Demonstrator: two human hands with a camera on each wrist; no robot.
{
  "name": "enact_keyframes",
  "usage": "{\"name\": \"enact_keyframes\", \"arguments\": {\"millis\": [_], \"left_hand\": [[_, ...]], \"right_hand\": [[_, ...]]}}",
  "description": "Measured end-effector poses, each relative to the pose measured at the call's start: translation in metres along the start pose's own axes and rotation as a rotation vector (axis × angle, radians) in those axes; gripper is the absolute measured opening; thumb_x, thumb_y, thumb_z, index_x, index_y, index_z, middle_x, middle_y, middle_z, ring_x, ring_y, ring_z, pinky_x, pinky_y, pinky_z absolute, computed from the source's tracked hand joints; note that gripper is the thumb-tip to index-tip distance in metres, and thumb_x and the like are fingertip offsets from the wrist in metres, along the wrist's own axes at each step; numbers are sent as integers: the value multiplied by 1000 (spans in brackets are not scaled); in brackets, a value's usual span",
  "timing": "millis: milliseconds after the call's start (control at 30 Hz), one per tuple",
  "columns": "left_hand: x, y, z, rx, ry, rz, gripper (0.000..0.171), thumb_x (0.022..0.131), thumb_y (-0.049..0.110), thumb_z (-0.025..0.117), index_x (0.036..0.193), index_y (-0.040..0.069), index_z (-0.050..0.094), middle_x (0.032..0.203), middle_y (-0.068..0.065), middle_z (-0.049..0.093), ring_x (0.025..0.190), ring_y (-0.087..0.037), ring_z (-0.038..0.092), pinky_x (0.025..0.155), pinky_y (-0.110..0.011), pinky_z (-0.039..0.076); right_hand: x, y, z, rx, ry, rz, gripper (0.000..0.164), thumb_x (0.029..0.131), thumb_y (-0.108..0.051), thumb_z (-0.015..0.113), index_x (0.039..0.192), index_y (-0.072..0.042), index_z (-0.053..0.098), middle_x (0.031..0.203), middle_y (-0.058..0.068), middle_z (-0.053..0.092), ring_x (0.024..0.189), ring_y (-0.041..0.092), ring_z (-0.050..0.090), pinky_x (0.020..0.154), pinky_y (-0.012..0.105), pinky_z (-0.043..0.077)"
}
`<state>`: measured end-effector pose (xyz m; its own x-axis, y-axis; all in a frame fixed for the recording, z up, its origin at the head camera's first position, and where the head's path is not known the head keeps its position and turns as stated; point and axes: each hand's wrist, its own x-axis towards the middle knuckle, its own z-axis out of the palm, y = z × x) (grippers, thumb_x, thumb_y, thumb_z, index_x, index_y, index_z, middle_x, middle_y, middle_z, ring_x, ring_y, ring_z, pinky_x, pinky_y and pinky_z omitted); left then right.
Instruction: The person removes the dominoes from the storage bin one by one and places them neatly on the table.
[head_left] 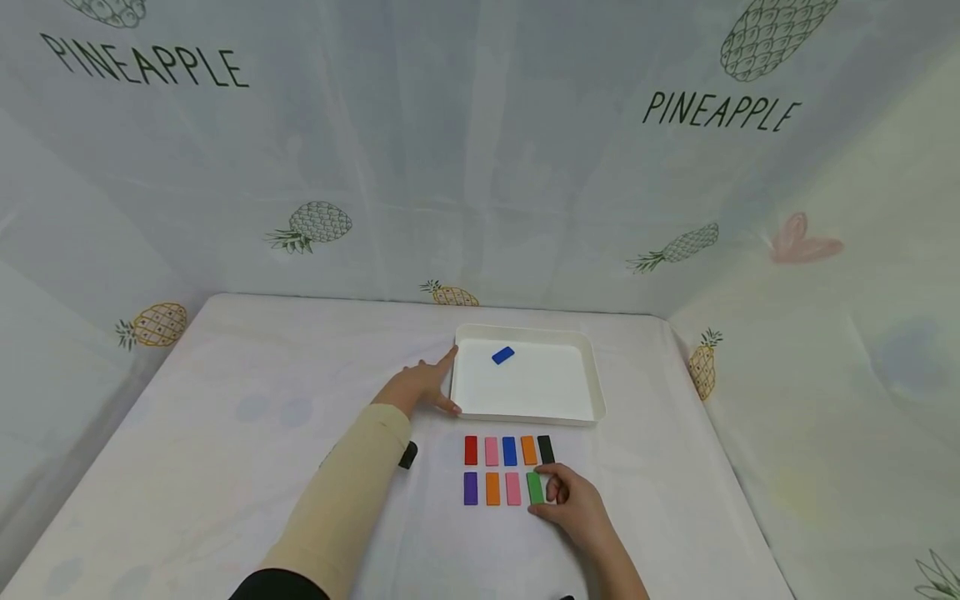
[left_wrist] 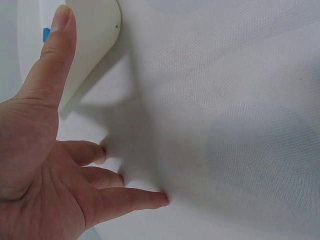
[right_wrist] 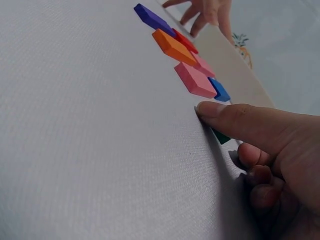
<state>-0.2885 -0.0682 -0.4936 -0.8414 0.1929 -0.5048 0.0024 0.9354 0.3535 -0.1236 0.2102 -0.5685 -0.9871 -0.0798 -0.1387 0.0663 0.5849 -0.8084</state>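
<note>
My right hand pinches a green block at its two short ends, thumb at the near end and index finger at the far end. The block lies at the right end of the front row. In the right wrist view the thumb hides most of it. My left hand rests with spread fingers at the left side of a white tray, thumb by its near corner. One blue block lies tilted inside the tray.
Beside the green block lie purple, orange and pink blocks. The row behind holds red, pink, blue, orange and black blocks. A black object shows beside the left sleeve.
</note>
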Motion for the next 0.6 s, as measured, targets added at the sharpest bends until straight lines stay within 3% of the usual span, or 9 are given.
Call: {"name": "enact_keyframes", "arguments": {"millis": [267, 600], "left_hand": [[-7, 3, -3, 5, 4, 15, 119, 73, 50, 81, 158, 26, 0, 156, -20, 25, 142, -49, 16, 112, -63, 17], [-12, 6, -5, 5, 5, 26, 118, 75, 48, 80, 158, 25, 1, 156, -20, 26, 141, -51, 16, 112, -63, 16]], "right_hand": [[3, -9, -15, 86, -17, 6, 52, 69, -10, 88, 116, -7, 66, 76, 2, 54, 68, 16, 48, 56, 22, 41], [26, -47, -37, 136, 34, -92, 45, 76, -4, 82, 118, -4, 65, 81, 5, 54, 72, 18, 49, 58, 22, 43]]}}
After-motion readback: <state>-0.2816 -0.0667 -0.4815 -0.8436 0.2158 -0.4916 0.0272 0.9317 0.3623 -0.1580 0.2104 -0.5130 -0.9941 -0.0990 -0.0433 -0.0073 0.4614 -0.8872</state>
